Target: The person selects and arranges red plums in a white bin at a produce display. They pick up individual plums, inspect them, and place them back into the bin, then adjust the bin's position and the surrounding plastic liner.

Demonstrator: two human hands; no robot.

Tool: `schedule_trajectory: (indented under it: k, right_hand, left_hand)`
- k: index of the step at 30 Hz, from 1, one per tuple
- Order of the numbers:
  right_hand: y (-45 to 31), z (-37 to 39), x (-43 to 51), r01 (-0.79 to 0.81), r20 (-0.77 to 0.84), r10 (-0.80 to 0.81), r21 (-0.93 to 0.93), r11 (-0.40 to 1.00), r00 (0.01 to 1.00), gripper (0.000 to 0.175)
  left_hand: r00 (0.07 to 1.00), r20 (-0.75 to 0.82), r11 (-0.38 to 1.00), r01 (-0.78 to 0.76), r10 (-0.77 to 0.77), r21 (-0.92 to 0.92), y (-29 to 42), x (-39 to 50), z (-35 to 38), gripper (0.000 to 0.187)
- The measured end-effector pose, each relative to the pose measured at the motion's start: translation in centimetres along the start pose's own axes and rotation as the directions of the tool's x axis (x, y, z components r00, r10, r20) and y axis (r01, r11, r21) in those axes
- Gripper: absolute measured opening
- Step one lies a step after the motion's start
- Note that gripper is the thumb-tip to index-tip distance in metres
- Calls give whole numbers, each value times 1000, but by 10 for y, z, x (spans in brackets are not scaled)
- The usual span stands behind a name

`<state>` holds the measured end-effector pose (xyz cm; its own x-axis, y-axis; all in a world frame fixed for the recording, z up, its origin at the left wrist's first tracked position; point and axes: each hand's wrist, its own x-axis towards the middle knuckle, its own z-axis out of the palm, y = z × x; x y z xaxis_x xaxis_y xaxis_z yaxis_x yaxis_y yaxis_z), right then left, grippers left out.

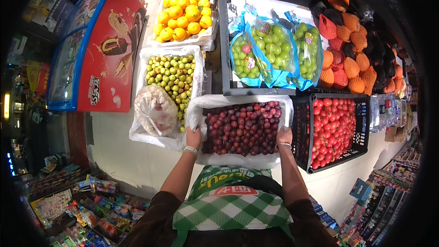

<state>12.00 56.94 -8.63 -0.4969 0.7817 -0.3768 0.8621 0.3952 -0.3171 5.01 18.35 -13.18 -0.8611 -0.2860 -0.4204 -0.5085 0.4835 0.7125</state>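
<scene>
In front of my apron is a crate (236, 160) lined with white plastic, filled with dark red plums (245, 128). My left hand (193, 138) grips its left rim, and my right hand (284, 135) grips the right rim. Fingers of both hands are partly hidden by the liner. Close to my left hand stands a white-lined crate (137, 135) of green jujubes (173, 75), with a tied clear plastic bag (156, 109) lying on them. A black plastic crate (301, 133) of cherry tomatoes (331, 132) stands beside my right hand.
Beyond the plums, bagged green grapes (274, 46) lie in a dark-framed display bin (224, 41). Oranges (183, 10) fill another crate. Fruit in foam nets (351, 61) is piled at right. A red-sided ice cream freezer (113, 51) stands at left, and shelves of small packaged goods (106, 212) at lower left.
</scene>
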Motion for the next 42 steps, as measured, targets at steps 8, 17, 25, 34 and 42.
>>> schedule_trajectory:
  k: [8,17,25,34,42]
  right_hand:
    - [5,-12,-28,168,-48,-167,3,986,985,60]
    - [-38,-10,-137,740,-97,-737,-16,673,669,58]
    - [-174,132,-167,848,295,-816,-364,385,497,53]
    - [-156,126,-155,870,409,-782,-365,332,470,45]
    - [-114,61,-121,864,240,-890,-430,261,388,23]
  left_hand:
    - [994,71,963,-97,82,252,29,-23,-26,61]
    - [913,28,858,-392,407,333,32,-69,-99,43]
    - [283,731,152,-958,620,242,48,-51,-91,36]
    - [233,748,-16,-951,621,310,42,-4,-74,20]
    - [129,668,8,-983,733,181,41,-5,-87,10]
